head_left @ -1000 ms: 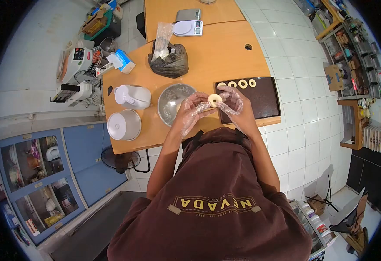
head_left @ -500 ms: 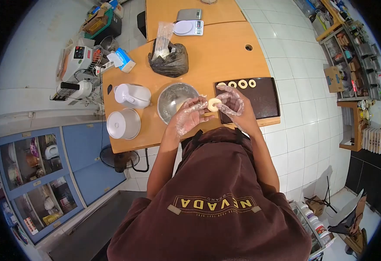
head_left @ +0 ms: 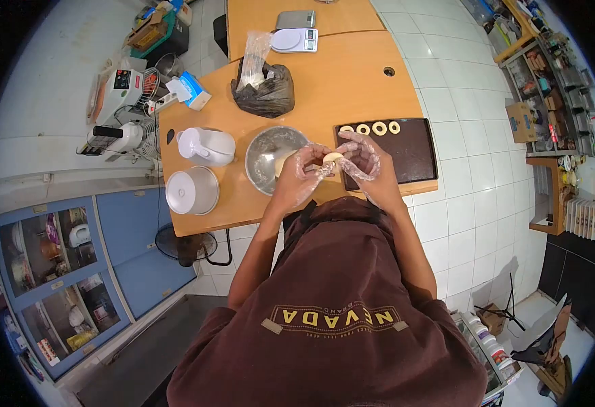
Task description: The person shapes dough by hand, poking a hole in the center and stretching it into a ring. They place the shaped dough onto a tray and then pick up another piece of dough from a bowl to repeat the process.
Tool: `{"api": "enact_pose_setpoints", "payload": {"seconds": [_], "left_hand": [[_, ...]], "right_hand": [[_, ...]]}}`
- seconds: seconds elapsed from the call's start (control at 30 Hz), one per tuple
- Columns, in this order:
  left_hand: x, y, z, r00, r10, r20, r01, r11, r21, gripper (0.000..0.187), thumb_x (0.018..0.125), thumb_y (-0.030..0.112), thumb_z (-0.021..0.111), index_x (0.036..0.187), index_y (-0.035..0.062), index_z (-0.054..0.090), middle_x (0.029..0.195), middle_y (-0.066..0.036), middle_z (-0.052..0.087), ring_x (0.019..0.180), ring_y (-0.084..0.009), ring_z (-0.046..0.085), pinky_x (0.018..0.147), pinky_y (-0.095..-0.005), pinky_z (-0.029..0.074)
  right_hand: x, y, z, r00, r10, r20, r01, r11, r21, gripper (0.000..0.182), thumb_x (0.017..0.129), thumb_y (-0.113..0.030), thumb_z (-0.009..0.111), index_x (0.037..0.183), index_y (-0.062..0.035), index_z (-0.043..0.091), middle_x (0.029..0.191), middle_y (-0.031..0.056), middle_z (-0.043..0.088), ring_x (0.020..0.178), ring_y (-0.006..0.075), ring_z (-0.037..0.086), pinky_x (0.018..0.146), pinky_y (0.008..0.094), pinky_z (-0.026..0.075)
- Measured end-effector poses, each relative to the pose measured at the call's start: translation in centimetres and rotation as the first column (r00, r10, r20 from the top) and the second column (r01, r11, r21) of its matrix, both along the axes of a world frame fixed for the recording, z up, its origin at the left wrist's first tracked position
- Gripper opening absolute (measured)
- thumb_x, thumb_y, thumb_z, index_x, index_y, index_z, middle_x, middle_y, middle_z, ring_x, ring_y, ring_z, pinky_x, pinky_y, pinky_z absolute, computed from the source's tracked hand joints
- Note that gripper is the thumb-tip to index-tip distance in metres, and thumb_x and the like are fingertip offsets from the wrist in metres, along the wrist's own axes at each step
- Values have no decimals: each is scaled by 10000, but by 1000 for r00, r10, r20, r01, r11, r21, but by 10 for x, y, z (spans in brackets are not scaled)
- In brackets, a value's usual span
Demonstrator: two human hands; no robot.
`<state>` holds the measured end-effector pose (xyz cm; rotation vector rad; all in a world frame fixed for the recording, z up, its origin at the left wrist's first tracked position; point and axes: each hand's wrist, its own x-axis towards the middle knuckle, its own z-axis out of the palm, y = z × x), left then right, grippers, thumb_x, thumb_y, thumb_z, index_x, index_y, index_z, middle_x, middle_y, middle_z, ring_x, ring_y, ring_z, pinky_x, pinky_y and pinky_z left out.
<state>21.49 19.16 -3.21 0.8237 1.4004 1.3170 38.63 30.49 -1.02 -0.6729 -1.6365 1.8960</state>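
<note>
A pale dough ring (head_left: 332,157) is held between my two floury hands, over the table's front edge. My left hand (head_left: 304,173) pinches its left side, and my right hand (head_left: 364,163) grips it from the right. The ring is tilted, so its hole hardly shows. Just left of my left hand stands a metal mixing bowl (head_left: 260,163) dusted with flour, with a lump of dough (head_left: 281,165) partly hidden by my fingers. Beside my right hand lies a dark baking tray (head_left: 416,152) with several dough rings (head_left: 379,128) along its far edge.
On the wooden table (head_left: 338,81) stand a white jug (head_left: 209,148), a white lidded tub (head_left: 193,190), a black plastic bag (head_left: 267,95), a kitchen scale (head_left: 296,41) and a blue-and-white box (head_left: 194,91). A fan (head_left: 185,245) is below the table's left end.
The dough ring has turned from facing me to a tilted angle. My left hand has rotated inward and closed around its left side; my right hand stays nearly in place.
</note>
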Motion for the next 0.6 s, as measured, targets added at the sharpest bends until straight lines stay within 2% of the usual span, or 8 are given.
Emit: {"api": "enact_pose_setpoints", "payload": {"seconds": [0.07,0.17,0.27,0.37,0.43,0.47,0.57,0.6], "left_hand": [[6,3,16,961,3,-276,-27,996,-80,294,945,31,730,1220,-16,640,1094,-98,728,1003,-179,708,875,-322,576],[9,4,26,828,-1,-561,-8,1000,-13,291,917,16,745,1185,-48,652,1045,-107,735,957,-166,708,853,-330,573],[11,5,30,781,-1,-624,-11,1000,-15,273,914,5,731,1171,-57,664,1016,-122,740,934,-173,713,853,-343,577],[8,6,27,871,-73,-486,6,990,-137,271,941,28,720,1191,-59,661,1090,-125,736,989,-187,715,856,-338,581],[5,4,10,981,-49,-187,27,993,-116,271,953,37,712,1197,-66,652,1141,-145,717,1009,-215,708,853,-351,602],[3,4,4,999,-37,-27,34,994,-104,271,959,41,708,1199,-69,648,1167,-155,707,1019,-229,705,852,-357,612],[-3,1,3,950,-18,313,51,994,-98,249,1011,55,662,1219,-79,633,1260,-150,667,1103,-237,686,937,-371,626],[-3,2,-1,941,11,338,18,996,-83,255,1009,69,671,1221,-66,634,1252,-144,673,1099,-236,692,961,-376,620]], "right_hand": [[0,0,1,1000,3,20,-4,999,48,484,948,47,695,1410,-19,570,1097,78,710,994,117,684,865,278,573],[-1,1,-2,999,-1,46,-4,995,105,485,943,46,697,1407,-19,573,1089,82,712,984,118,687,860,280,577],[-1,1,-3,999,-9,43,5,997,80,482,949,52,691,1411,-9,565,1100,77,697,999,117,674,889,279,566],[-1,1,-3,1000,-12,27,11,998,55,476,968,58,679,1423,14,546,1122,62,664,1031,114,645,938,271,541],[-1,1,-8,999,-30,32,27,996,85,469,970,55,679,1418,20,546,1116,58,660,1024,113,644,932,267,539],[-2,1,-10,999,-44,26,42,996,75,468,971,55,678,1419,18,546,1111,56,659,1021,112,643,927,266,538],[-3,1,-15,998,-63,5,63,997,37,454,963,44,689,1398,7,568,1091,55,671,1011,113,654,907,270,547],[-3,1,-14,999,-54,-5,54,998,17,441,953,34,702,1377,-2,590,1078,60,685,1006,117,666,894,276,556]]}}
